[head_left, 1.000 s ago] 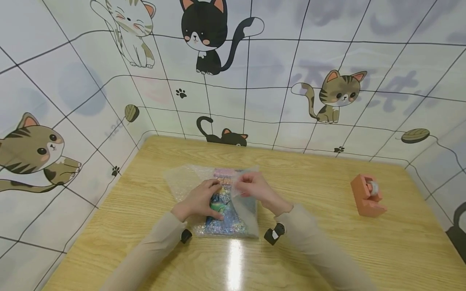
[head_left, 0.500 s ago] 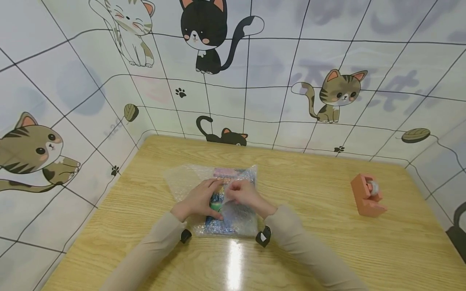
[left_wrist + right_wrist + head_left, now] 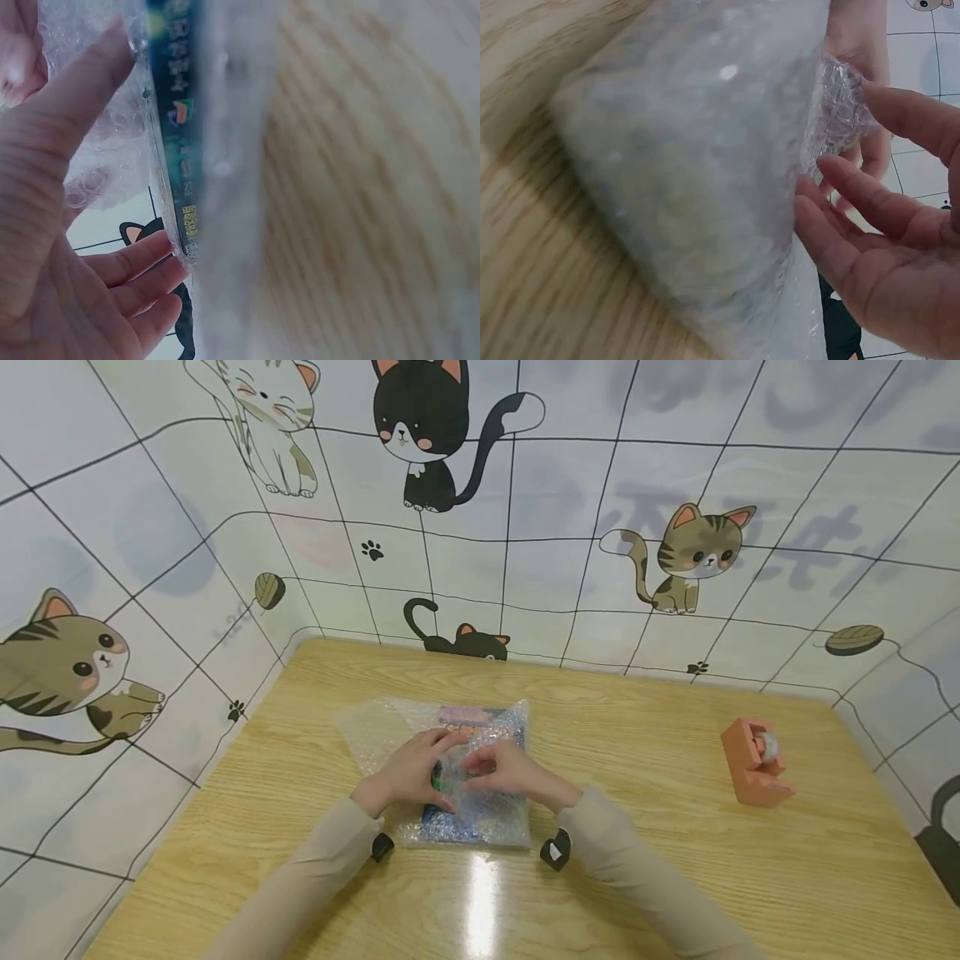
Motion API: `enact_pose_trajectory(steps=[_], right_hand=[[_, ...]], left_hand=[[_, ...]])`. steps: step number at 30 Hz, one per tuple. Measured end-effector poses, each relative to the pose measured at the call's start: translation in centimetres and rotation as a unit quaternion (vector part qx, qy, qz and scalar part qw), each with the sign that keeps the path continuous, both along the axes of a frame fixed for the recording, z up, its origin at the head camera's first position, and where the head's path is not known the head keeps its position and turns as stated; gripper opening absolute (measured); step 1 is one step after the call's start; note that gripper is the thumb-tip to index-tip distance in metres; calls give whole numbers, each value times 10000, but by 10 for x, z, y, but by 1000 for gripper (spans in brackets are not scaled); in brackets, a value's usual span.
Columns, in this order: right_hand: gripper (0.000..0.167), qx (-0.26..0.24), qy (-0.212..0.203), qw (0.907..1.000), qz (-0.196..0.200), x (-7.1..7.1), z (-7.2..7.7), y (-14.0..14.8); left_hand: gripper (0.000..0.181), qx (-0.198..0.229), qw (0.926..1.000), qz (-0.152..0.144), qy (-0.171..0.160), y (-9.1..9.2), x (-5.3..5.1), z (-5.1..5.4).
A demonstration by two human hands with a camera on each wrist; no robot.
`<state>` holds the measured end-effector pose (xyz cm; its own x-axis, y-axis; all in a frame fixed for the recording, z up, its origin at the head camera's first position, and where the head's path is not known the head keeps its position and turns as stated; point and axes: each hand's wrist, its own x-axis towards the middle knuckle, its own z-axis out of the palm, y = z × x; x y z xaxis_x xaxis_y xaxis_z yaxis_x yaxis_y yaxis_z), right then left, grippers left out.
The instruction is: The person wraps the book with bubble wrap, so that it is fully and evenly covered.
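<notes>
A flat, colourful book (image 3: pixel 442 823) lies on the table under clear bubble wrap (image 3: pixel 498 817); lettering runs along its spine (image 3: pixel 178 142) in the left wrist view. My left hand (image 3: pixel 405 774) rests on its left part, thumb and fingers spread over the cover and wrap. Over the middle, my right hand (image 3: pixel 510 771) has its fingers loosely bent, with a gap between thumb and forefinger. In the right wrist view its fingertips touch the folded-over wrap (image 3: pixel 682 150), and the thumb is beside a crumpled edge. The wrap hides much of the cover's right half.
More bubble wrap (image 3: pixel 375 731) spreads flat to the left of the book. An orange tape dispenser (image 3: pixel 756 764) with a roll stands on the right of the wooden table (image 3: pixel 622 727). A cat-patterned cloth (image 3: pixel 570 568) borders the table's back and sides.
My right hand has drawn the wrap's right flap leftward and down across the book, and its fingers have since loosened and shifted slightly right. My left hand has stayed nearly still.
</notes>
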<state>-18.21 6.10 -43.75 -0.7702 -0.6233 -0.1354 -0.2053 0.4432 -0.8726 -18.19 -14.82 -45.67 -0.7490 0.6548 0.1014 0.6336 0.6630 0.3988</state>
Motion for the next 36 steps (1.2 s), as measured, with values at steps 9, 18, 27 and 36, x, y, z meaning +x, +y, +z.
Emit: enact_pose_trajectory(steps=[9, 18, 27, 36], right_hand=[[41, -374, -74, 9967, 719, -4, -8, 17], [78, 837, 1897, 9722, 1093, -8, -12, 33], [94, 1314, 2329, 9561, 1194, -6, -15, 31], [94, 1306, 2269, 9577, 1198, -7, -16, 31]], left_hand=[[67, -55, 9999, 27, -146, -1, -1, -3], [70, -265, 9992, -99, -298, -7, -4, 4], [85, 586, 9914, -139, -1165, -29, -7, -5], [35, 1053, 9541, 2734, 612, -71, 5, 4]])
